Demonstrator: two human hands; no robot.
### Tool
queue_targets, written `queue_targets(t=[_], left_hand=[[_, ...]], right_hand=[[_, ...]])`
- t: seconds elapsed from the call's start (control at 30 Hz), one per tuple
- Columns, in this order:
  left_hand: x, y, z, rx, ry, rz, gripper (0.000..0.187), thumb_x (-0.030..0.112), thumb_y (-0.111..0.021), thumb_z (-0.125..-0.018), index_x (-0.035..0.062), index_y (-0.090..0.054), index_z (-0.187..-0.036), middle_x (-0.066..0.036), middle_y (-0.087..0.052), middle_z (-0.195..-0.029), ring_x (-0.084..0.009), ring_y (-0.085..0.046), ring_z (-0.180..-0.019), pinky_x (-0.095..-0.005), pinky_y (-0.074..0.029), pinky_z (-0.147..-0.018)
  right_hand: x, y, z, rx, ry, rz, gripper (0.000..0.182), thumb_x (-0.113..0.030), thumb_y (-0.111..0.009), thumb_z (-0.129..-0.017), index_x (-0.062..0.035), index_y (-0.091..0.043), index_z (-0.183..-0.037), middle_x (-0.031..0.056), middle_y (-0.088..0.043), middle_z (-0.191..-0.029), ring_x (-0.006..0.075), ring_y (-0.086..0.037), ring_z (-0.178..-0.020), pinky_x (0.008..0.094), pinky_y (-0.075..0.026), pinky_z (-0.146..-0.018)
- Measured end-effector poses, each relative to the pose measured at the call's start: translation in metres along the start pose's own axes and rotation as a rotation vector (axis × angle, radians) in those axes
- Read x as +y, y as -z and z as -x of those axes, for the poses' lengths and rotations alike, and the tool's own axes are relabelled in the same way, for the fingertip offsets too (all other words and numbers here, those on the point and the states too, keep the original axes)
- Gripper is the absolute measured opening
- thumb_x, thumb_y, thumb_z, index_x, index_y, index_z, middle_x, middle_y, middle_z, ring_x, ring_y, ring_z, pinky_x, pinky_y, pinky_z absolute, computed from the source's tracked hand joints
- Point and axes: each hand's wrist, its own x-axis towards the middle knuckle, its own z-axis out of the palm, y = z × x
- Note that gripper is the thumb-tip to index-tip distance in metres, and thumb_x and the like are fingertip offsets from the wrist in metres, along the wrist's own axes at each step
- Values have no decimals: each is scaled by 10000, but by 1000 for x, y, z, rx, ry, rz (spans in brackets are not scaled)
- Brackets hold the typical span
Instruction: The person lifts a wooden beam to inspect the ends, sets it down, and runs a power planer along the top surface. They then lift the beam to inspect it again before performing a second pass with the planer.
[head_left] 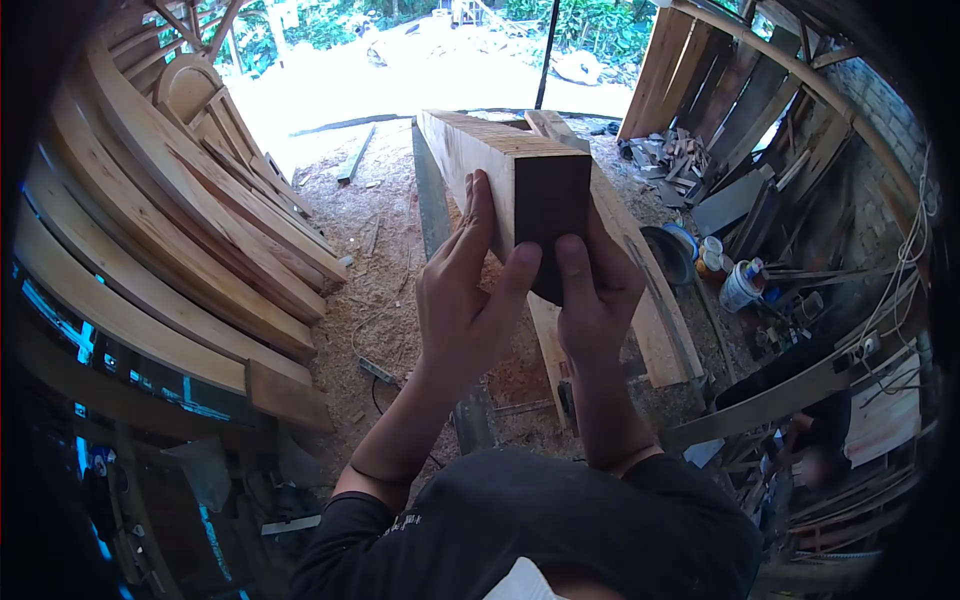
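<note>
A long pale wooden beam (470, 150) points away from me, its dark end face (552, 200) turned toward me. Along the beam's left side lie the straight fingers of my left hand (462, 285), with the thumb by the lower left edge of the end face. My right hand (600, 290) grips the right side; its thumb presses at the bottom of the end, and its other fingers are mostly hidden. The beam is held between both hands. Beneath and to the right runs a wide wooden plank (655, 325).
Several long curved boards (190, 230) lean on the left. Sawdust covers the ground (370, 280). On the right are a pile of offcuts (675, 165), a white bucket (740, 287), a dark basin (668, 255) and hanging cables (915, 240). Another person (825, 430) is partly visible lower right.
</note>
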Motion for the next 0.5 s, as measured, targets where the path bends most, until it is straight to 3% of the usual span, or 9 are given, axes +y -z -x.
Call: queue_targets(t=[0.07,0.5], left_hand=[[-2,0,1,13,-37,19,725,299,-662,-1010,-137,-409,-1531,-383,-553,-1443,-426,-603,-1335,-428,-543,-1002],[-8,0,7,17,-127,-35,732,288,-668,-1002,-134,-404,-1538,-384,-593,-1391,-405,-652,-1277,-422,-566,-955]], right_hand=[[0,-1,1,6,45,52,456,-155,-620,-1073,73,-562,-1464,148,-735,-1248,133,-651,-1130,291,-515,-987],[-1,2,10,-5,-14,10,467,-125,-627,-1062,87,-545,-1470,167,-734,-1258,153,-659,-1143,301,-508,-1004]])
